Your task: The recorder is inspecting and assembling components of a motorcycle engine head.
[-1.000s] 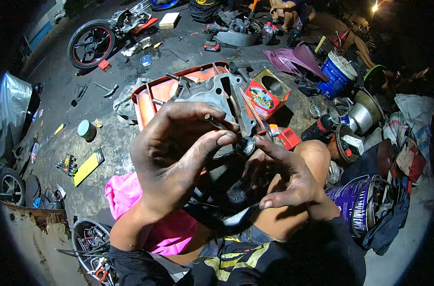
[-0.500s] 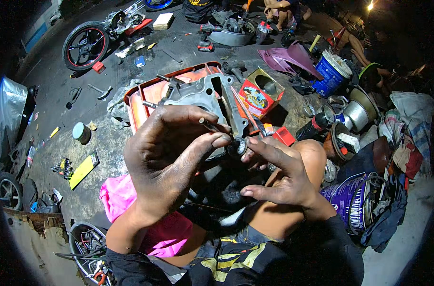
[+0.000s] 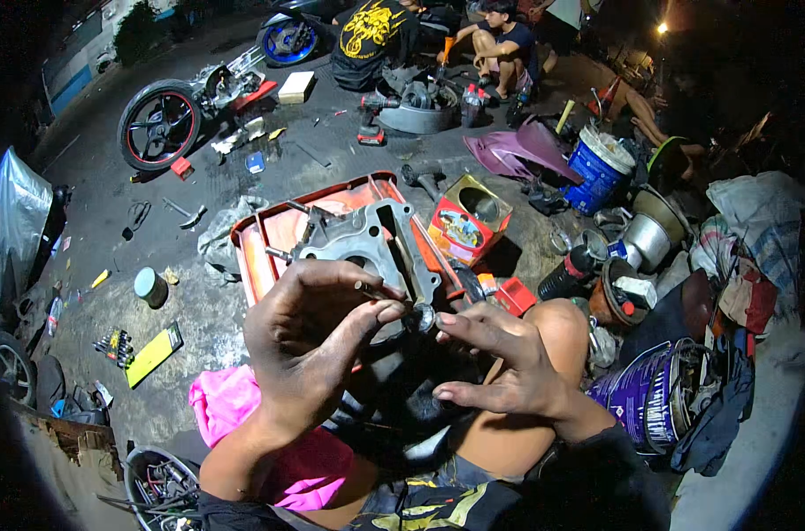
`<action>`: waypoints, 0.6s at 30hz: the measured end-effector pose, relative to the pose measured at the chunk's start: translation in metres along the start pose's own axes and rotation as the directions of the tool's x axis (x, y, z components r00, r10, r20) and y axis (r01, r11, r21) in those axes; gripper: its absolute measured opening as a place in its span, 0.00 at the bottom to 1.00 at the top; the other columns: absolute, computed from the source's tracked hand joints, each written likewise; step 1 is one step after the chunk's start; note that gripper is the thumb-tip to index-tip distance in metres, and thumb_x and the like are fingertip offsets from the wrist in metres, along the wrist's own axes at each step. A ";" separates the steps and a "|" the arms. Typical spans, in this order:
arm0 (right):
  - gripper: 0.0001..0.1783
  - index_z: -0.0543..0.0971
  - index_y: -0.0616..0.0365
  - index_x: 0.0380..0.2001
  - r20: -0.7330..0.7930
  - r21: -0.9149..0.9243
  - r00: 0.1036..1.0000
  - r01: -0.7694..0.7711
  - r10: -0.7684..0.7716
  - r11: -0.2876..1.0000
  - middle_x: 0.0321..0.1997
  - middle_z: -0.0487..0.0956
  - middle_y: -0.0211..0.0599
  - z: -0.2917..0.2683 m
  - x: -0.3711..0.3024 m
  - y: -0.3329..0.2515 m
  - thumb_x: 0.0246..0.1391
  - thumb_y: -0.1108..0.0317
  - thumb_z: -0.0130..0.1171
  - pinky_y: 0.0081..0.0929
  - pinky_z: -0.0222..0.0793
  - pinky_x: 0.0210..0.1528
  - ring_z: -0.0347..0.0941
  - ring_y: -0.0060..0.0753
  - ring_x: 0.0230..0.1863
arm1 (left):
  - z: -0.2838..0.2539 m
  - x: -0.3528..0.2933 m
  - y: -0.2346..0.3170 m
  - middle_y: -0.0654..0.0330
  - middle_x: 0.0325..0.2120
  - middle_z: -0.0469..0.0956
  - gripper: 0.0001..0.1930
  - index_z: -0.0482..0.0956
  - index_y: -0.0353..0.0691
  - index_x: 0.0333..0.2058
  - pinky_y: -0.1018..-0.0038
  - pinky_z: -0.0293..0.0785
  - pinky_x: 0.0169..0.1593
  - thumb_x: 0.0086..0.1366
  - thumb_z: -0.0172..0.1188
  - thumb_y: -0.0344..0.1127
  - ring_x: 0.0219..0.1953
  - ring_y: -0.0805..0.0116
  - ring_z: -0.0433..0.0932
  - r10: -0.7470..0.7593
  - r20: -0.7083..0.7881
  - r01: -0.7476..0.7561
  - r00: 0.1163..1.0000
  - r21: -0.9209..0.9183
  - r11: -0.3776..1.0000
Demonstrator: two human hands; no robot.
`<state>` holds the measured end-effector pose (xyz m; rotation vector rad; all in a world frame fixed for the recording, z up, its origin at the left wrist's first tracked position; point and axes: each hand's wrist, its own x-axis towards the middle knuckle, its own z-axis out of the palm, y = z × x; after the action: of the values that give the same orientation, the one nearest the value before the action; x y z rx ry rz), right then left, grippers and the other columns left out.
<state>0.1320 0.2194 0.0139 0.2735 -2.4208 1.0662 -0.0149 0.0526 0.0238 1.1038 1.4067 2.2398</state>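
Between the thumb and fingers of my left hand (image 3: 310,341) is an engine valve, a thin metal stem with a round, shiny head (image 3: 423,317). My left hand is closed on its stem, whose end sticks out above the thumb. My right hand (image 3: 509,367) has its thumb and index finger spread apart. The index fingertip is at the edge of the valve head; whether it touches I cannot tell. Just beyond my hands, a grey metal engine casing (image 3: 341,232) with studs rests over a red tray (image 3: 246,237). My left hand hides part of the casing.
A red-and-yellow box (image 3: 464,226) stands beyond my right hand. Pink cloth (image 3: 224,403) lies by my left forearm. A purple pail (image 3: 637,394) is at right, a blue bucket (image 3: 597,168) farther back. A wheel (image 3: 159,124) lies far left. People sit at the back.
The view has tilted up, showing more of the people at the back. My left hand keeps its pinch on the valve. My right index finger stays by the valve head.
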 end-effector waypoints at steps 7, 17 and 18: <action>0.38 0.72 0.60 0.53 0.005 -0.166 0.999 0.039 -0.039 0.985 0.36 0.78 0.43 -0.002 -0.001 0.000 0.34 0.65 0.74 0.28 0.71 0.40 0.74 0.39 0.37 | -0.001 0.000 0.000 0.53 0.33 0.79 0.09 0.72 0.28 0.38 0.75 0.78 0.43 0.58 0.58 0.16 0.37 0.68 0.80 0.011 0.002 -0.011 1.000 0.026 1.000; 0.45 0.66 0.62 0.59 -0.075 0.013 0.996 -0.047 0.048 0.999 0.43 0.77 0.45 0.003 -0.005 0.002 0.36 0.62 0.74 0.28 0.70 0.41 0.75 0.35 0.38 | 0.000 -0.002 0.008 0.56 0.30 0.79 0.09 0.72 0.31 0.35 0.77 0.77 0.42 0.56 0.61 0.18 0.34 0.72 0.80 -0.016 -0.090 0.017 0.996 0.012 1.000; 0.46 0.65 0.62 0.60 -0.061 0.068 0.992 -0.108 0.113 0.992 0.44 0.77 0.45 0.004 -0.005 0.003 0.36 0.62 0.73 0.28 0.71 0.41 0.76 0.35 0.39 | 0.000 0.002 0.006 0.56 0.30 0.79 0.10 0.72 0.31 0.35 0.79 0.76 0.40 0.56 0.62 0.18 0.34 0.73 0.79 0.026 -0.081 -0.022 0.996 0.042 0.999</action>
<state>0.1339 0.2182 0.0070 0.1249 -2.3701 1.1845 -0.0154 0.0506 0.0296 1.0585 1.4856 2.3069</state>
